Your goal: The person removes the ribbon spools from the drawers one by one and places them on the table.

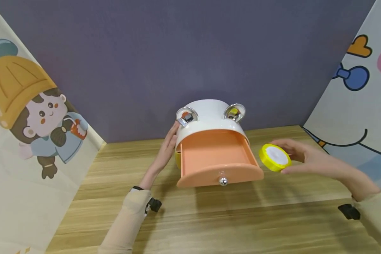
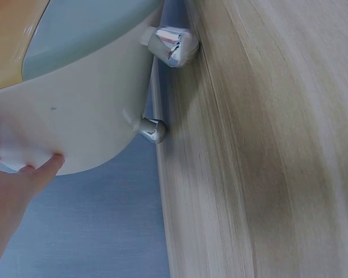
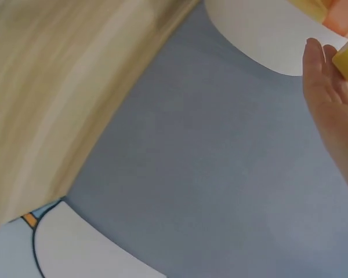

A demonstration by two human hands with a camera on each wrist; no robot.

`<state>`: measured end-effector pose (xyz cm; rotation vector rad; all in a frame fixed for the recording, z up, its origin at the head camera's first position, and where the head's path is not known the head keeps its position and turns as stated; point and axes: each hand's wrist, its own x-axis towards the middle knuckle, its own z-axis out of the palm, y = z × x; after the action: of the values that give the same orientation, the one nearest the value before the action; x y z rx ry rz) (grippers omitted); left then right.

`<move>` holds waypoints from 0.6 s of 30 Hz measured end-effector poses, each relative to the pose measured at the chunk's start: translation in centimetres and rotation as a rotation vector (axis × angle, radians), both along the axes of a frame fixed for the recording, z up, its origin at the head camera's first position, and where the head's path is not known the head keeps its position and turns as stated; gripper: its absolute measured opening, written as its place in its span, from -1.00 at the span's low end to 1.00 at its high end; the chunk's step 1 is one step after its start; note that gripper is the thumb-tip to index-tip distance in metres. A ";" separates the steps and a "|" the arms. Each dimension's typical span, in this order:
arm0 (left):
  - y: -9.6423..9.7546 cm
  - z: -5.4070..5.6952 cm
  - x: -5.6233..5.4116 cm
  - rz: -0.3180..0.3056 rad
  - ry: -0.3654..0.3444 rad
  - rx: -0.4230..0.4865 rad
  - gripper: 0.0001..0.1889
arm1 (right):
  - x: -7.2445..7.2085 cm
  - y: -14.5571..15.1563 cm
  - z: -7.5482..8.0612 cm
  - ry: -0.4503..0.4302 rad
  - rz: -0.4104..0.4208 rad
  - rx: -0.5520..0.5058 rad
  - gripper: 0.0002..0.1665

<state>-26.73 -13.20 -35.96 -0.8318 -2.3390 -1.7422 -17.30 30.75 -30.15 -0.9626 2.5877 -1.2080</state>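
A white rounded storage box (image 1: 206,113) with two shiny eye-like rings on top stands near the back of the table. Its peach drawer (image 1: 209,150) is pulled out, and its inside looks bare. A silver ball knob (image 1: 223,181) sits on the drawer front. My left hand (image 1: 165,153) rests along the box's left side; the left wrist view shows its fingertips (image 2: 53,163) touching the white wall. Right of the drawer, my right hand (image 1: 311,158) pinches a round yellow roll (image 1: 274,157) with a white flat face, held above the table.
The wooden table (image 1: 235,222) stretches in front of the box. A grey-purple wall (image 1: 190,53) rises close behind it. Panels with cartoon pictures stand at the left (image 1: 35,116) and right (image 1: 352,116). Silver ball feet (image 2: 153,130) hold the box off the table.
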 end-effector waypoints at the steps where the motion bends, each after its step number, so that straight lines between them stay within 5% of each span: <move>1: 0.0 0.0 0.0 -0.001 0.001 -0.002 -0.45 | 0.1 0.1 -0.2 -0.013 -0.014 0.004 -0.13; 5: -0.1 -0.1 -0.1 -0.004 0.003 -0.011 -0.46 | 0.3 0.3 -1.2 -0.076 -0.058 0.015 -0.14; 13: -0.4 -2.7 -2.2 -0.002 0.036 0.006 -0.47 | 0.5 0.9 -3.4 -0.103 -0.070 -0.007 -0.17; 18: -0.3 -0.9 -0.7 -0.012 0.010 -0.002 -0.46 | 0.5 0.9 -5.1 -0.123 -0.094 -0.001 -0.20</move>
<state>-27.47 -13.47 -36.86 -0.8541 -2.3347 -1.7369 -16.77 31.64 -35.22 -0.7493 2.5615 -1.2489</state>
